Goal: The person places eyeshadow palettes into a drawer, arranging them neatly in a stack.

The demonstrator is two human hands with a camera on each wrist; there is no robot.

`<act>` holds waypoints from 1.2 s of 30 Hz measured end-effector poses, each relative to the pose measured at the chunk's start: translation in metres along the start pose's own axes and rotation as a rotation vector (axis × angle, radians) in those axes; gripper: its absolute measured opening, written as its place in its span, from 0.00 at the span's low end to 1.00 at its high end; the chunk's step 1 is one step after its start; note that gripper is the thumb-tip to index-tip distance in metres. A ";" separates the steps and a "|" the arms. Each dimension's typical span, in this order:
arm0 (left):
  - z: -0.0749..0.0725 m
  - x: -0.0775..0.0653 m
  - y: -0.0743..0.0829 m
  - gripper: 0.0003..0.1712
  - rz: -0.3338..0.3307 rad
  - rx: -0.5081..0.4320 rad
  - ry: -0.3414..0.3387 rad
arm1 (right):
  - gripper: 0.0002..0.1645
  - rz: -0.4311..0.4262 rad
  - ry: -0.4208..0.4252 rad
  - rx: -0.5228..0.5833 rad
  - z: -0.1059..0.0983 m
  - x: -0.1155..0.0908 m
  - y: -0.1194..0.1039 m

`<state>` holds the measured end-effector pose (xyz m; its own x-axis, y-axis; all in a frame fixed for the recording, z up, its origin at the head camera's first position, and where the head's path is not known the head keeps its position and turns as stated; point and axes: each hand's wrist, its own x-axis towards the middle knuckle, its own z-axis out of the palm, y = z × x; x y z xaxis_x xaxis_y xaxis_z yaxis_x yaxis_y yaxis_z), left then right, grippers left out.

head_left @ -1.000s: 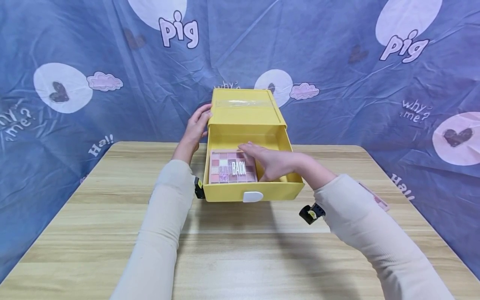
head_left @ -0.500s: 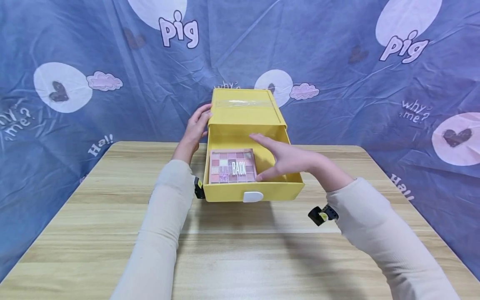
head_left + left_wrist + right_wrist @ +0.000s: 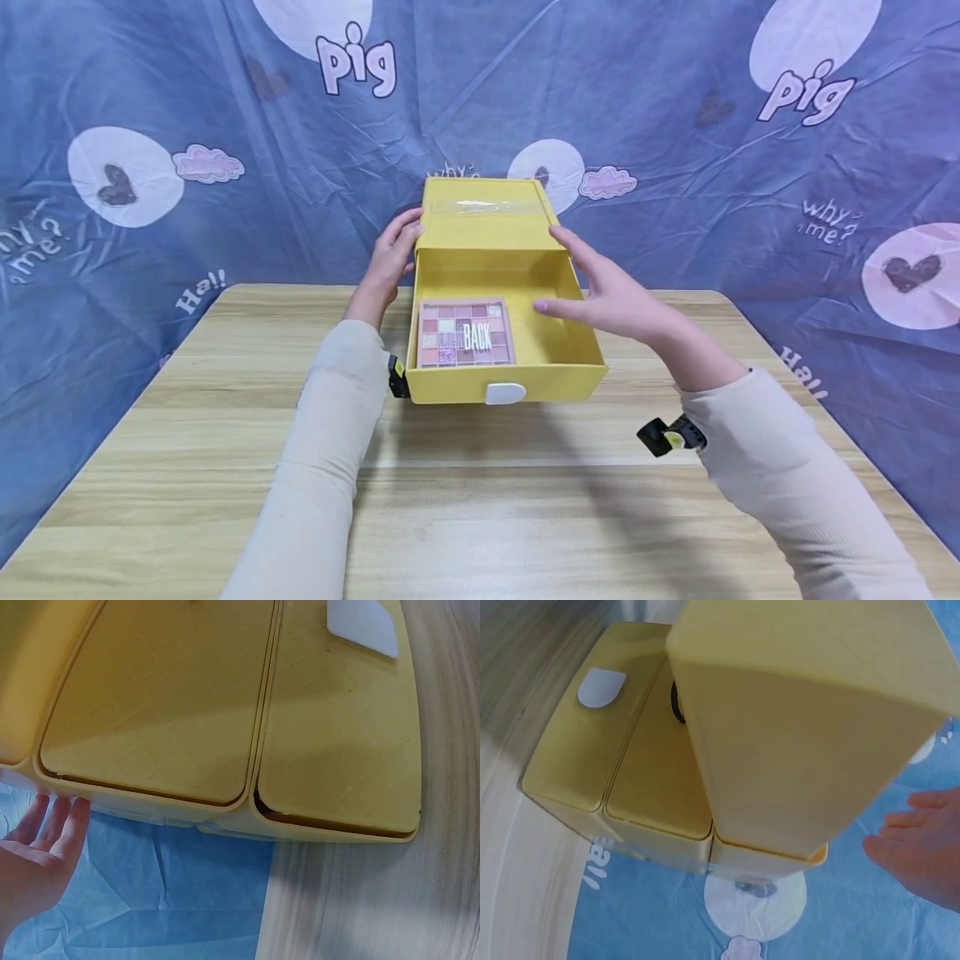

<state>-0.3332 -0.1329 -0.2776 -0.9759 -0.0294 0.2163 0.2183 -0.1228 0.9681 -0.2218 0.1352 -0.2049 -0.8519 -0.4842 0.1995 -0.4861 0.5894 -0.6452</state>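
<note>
A yellow drawer unit stands at the back of the table with its top drawer pulled out. An eyeshadow palette with a clear printed lid lies flat in the drawer's front left part. My left hand touches the unit's left side near the top; in the left wrist view its fingertips meet the casing's edge. Over the drawer's right wall, my right hand is spread, thumb above the drawer's inside and fingers by the casing's front right corner. It holds nothing.
Two closed drawers lie below the pulled-out one, the lowest with a white tab. The top drawer juts forward over the wooden table. Behind the unit hangs a printed blue cloth.
My right hand has left the palette's right edge and moved up and right to the drawer's right wall. A pink palette beyond my right sleeve no longer shows. My left hand stays put.
</note>
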 end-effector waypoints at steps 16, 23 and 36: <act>-0.001 -0.001 0.000 0.23 -0.002 0.008 -0.002 | 0.52 0.173 0.086 0.028 -0.015 -0.032 0.031; 0.000 0.000 0.000 0.24 -0.012 0.011 0.001 | 0.52 0.237 0.127 0.105 -0.018 -0.050 0.050; 0.000 0.001 0.000 0.24 -0.012 0.006 0.000 | 0.53 0.306 0.143 0.106 -0.018 -0.087 0.097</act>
<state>-0.3337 -0.1325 -0.2777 -0.9784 -0.0276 0.2050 0.2068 -0.1168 0.9714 -0.1980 0.2463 -0.2719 -0.9773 -0.1955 0.0817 -0.1876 0.6191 -0.7626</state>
